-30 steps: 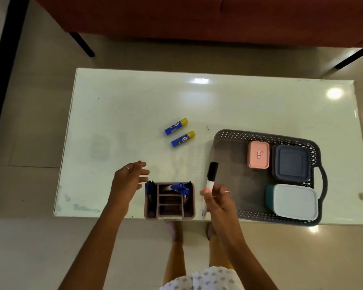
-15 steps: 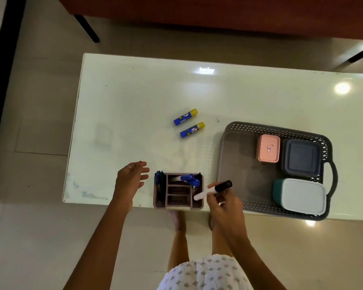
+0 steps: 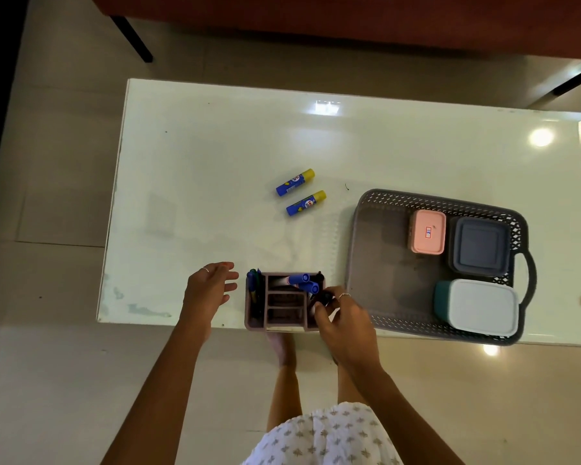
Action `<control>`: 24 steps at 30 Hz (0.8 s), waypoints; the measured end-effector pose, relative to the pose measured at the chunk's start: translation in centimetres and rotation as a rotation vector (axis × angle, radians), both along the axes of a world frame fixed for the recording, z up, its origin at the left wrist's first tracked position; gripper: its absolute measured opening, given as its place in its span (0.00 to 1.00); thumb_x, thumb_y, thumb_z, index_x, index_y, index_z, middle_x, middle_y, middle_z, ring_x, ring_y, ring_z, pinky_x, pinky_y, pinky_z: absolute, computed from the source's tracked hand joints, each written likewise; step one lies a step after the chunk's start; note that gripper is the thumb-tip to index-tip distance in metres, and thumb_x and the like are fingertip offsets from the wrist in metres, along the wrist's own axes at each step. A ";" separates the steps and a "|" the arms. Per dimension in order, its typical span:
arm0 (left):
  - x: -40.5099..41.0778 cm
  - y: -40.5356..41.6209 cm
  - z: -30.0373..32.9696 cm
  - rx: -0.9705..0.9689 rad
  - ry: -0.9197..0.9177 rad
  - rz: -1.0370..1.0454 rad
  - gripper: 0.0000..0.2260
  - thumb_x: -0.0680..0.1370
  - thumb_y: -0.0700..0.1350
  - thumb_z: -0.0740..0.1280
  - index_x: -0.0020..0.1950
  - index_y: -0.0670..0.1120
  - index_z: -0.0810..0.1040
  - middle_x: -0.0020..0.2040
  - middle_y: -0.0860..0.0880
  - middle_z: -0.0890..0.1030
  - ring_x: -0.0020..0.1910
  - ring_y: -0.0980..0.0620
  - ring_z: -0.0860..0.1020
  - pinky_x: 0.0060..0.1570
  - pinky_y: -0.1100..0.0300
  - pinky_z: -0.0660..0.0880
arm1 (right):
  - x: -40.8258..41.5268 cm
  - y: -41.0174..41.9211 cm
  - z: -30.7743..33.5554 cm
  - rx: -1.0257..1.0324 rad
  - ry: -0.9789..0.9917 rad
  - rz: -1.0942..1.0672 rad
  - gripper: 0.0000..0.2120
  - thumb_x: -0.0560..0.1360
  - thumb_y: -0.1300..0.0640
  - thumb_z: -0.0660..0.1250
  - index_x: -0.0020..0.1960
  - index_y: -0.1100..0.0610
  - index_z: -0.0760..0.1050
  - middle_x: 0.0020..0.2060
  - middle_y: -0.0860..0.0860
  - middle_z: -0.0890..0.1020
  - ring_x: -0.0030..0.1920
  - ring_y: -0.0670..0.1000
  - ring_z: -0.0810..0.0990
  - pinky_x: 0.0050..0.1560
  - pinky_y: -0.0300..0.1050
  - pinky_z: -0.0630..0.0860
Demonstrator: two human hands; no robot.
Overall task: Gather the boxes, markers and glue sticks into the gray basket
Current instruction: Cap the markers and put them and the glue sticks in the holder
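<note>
The gray basket [image 3: 379, 250] sits at the table's right front and holds a pink box [image 3: 427, 231], a dark gray box [image 3: 480, 246] and a teal box with a white lid [image 3: 480, 307]. Two blue-and-yellow glue sticks [image 3: 295, 182] [image 3: 306, 203] lie side by side mid-table. A pink organizer [image 3: 282, 317] at the front edge holds blue-capped markers [image 3: 304, 281] and dark pens [image 3: 254, 286]. My right hand [image 3: 344, 322] grips a black-capped marker [image 3: 323, 297] at the organizer's right compartment. Just left of the organizer hovers my left hand [image 3: 208, 288], fingers spread and empty.
The white glossy table [image 3: 215, 162] stands on a tiled floor. A red sofa [image 3: 349, 15] with dark legs runs along the far side. My legs and feet show below the table's front edge.
My right hand swung the black-capped marker from upright beside the basket down and left to the organizer's right side. The left hand has stayed put.
</note>
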State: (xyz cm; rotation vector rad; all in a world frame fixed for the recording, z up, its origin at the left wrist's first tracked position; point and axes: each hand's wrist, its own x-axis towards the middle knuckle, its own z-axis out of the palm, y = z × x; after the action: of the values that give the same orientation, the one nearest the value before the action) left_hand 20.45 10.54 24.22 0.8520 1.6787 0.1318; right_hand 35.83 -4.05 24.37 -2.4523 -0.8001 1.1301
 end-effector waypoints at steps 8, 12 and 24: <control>0.3 0.2 -0.1 0.016 -0.002 -0.022 0.13 0.81 0.45 0.58 0.61 0.43 0.77 0.53 0.45 0.81 0.52 0.47 0.79 0.55 0.55 0.74 | 0.6 1.3 -0.5 -0.047 -0.047 0.118 0.10 0.79 0.54 0.60 0.59 0.55 0.70 0.49 0.52 0.82 0.46 0.50 0.81 0.47 0.44 0.80; 0.6 0.0 0.0 0.025 -0.007 -0.038 0.12 0.81 0.44 0.58 0.60 0.43 0.77 0.54 0.44 0.81 0.51 0.47 0.79 0.54 0.55 0.74 | 0.7 1.6 -0.3 -0.079 -0.035 0.177 0.10 0.80 0.56 0.59 0.60 0.56 0.69 0.48 0.53 0.81 0.46 0.50 0.80 0.48 0.44 0.78; 0.7 0.7 0.6 0.046 -0.012 -0.059 0.13 0.81 0.45 0.58 0.61 0.42 0.76 0.56 0.43 0.81 0.52 0.47 0.79 0.56 0.54 0.74 | 5.4 3.3 1.1 -0.241 -0.028 0.274 0.21 0.74 0.65 0.57 0.66 0.53 0.66 0.51 0.57 0.80 0.51 0.57 0.79 0.49 0.47 0.73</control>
State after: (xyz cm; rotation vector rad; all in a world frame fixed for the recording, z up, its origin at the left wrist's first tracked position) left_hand 21.18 11.23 24.79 0.9330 1.6431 0.1357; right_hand 41.19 -0.73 25.45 -2.6151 -1.0927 1.3617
